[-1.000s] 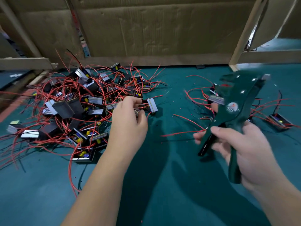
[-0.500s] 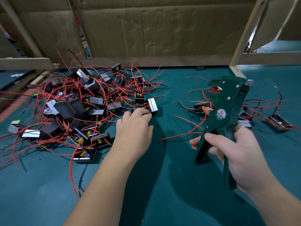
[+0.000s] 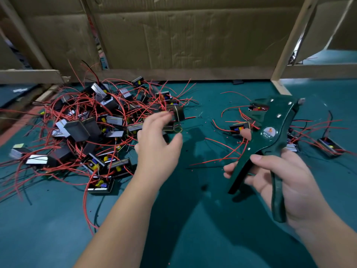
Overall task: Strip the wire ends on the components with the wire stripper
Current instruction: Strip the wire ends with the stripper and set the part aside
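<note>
A big pile (image 3: 92,128) waits left, few components (image 3: 328,147) seem done right — fingers (image 3: 163,118) of the left hand (image 3: 156,149) pinch one component (image 3: 178,114), the right hand (image 3: 286,180) grips the wire stripper (image 3: 270,132).

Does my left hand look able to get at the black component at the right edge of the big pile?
Probably yes. The left hand hovers right at that component, which sits exposed at the edge of the pile; only thin red wires cross nearby. Blur hides whether fingers touch it.
</note>
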A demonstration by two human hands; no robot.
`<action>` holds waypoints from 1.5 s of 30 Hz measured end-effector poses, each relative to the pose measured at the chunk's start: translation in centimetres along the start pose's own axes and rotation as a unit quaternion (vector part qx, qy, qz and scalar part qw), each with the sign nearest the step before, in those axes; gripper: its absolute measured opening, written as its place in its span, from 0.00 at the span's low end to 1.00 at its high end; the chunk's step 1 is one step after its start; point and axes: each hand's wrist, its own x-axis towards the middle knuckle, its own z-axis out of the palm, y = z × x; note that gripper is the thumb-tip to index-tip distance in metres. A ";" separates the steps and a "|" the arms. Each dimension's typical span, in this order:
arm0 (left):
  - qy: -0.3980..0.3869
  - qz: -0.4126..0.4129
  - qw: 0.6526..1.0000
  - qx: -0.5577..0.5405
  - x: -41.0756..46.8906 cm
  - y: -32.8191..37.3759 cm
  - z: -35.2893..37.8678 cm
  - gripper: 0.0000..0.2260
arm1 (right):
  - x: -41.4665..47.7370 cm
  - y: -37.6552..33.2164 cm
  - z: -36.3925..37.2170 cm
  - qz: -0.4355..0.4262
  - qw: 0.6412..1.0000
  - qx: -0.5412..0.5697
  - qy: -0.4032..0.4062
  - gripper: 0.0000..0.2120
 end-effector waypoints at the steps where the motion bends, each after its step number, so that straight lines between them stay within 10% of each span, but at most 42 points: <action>1: 0.018 0.008 0.995 -0.097 0.2 0.3 -0.2 0.21 | -0.1 -0.1 0.1 -0.003 1.000 0.019 -0.009 0.22; 5: -0.047 0.036 0.931 -0.359 0.0 1.9 -1.4 0.21 | 0.0 -0.8 -0.1 0.058 0.986 0.122 -0.098 0.32; 10: -0.226 0.138 0.942 -0.205 -1.8 3.1 -1.0 0.18 | 0.2 -1.8 -0.4 0.115 0.934 0.243 -0.237 0.35; 16: -0.289 0.121 0.921 -0.230 -2.9 4.3 -0.6 0.06 | 0.2 -1.6 -0.4 0.100 0.948 0.222 -0.204 0.34; 23: -0.185 -0.065 0.932 -0.306 -2.0 4.3 -0.1 0.11 | 0.1 -1.5 -0.3 0.124 0.928 0.239 -0.256 0.31; 34: -0.179 0.165 0.958 -0.151 -2.2 3.8 -0.7 0.21 | 0.1 -1.5 0.0 0.191 0.890 0.330 -0.249 0.29; 45: -0.081 0.102 0.951 -0.280 -2.7 3.9 0.6 0.04 | -0.3 -0.4 0.5 0.217 0.869 0.341 -0.285 0.30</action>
